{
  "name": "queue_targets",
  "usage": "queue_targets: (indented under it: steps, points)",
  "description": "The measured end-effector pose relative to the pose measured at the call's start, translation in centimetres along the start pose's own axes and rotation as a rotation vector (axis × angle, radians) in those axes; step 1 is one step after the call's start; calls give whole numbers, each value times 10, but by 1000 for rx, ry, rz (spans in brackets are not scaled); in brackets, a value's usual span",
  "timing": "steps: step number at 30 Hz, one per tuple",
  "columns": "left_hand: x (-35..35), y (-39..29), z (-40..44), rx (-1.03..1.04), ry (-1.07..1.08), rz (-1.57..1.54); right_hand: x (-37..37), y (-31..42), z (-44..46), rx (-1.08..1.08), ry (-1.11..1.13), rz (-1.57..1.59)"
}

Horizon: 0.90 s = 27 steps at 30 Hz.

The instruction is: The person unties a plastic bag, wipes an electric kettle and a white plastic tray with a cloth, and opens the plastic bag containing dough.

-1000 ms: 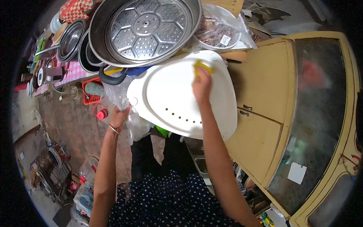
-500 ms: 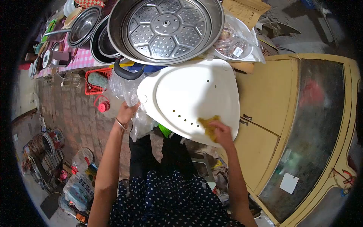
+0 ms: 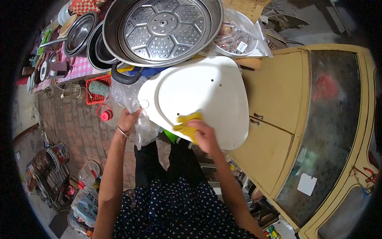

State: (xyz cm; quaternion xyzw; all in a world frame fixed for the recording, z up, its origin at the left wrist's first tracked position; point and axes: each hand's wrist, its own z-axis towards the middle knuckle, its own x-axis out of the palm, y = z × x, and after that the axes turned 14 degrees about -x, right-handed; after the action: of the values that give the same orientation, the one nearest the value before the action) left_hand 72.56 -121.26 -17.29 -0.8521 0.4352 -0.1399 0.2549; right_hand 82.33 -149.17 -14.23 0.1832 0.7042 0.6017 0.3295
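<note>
A broad white plastic panel with rounded corners, a raised inner rim and small round holes lies tilted in front of me. At its left corner my left hand is closed on the edge, with a crumpled clear plastic bag bunched around the fingers; how much of the bag is in the grip is hidden. My right hand presses a yellow cloth against the panel's lower part, covering some of the holes.
A large steel steamer pot stands just beyond the panel, its black handle jutting toward me. Metal bowls sit to its left, a bagged white bowl to its right. A yellow cabinet borders the right side. A red basket is at left.
My right hand has slid the yellow cloth leftward and slightly up across the panel. The left hand keeps its hold. The whole view has shifted a little.
</note>
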Motion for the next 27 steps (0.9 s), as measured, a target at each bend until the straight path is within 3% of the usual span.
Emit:
queue_targets:
  steps: [1, 3, 4, 6, 8, 10, 12, 14, 17, 18, 22, 24, 27]
  points:
    - [2, -1, -1, 22, -7, 17, -14, -20, -12, 16, -180, 60]
    - [1, 0, 1, 42, -14, 32, -63, -28, -19, 52, -405, -221]
    - [-2, 2, 4, 19, 14, 19, -85, -57, -25, 242, -532, -228]
    - [-2, 3, 3, -8, 42, 8, -105, -66, -5, 73, -605, -505]
    - [1, -2, -1, -81, -30, 29, -78, -90, 22, -36, -520, -800]
    - [-5, 0, 1, -61, -20, 54, -21, -67, 50, -132, -462, -650]
    - [-4, 2, 1, -44, -3, 74, 31, -38, 60, -248, -210, -447]
    - [1, -2, -3, -23, -5, 25, 49, -6, 61, -200, 69, -198]
    - [0, 0, -1, -16, -6, 28, 36, 4, 71, -159, -105, 1]
    - [-2, -2, -1, -75, 5, 63, 25, 0, 82, -270, -181, -37]
    - [-5, 7, 6, -15, 47, 29, 11, -17, 133, -314, -296, -459]
    - [-3, 3, -1, 9, 48, 8, 25, -5, 122, -309, -85, -623]
    - [0, 0, -6, -52, -2, 26, 41, -12, 75, -307, 195, -445]
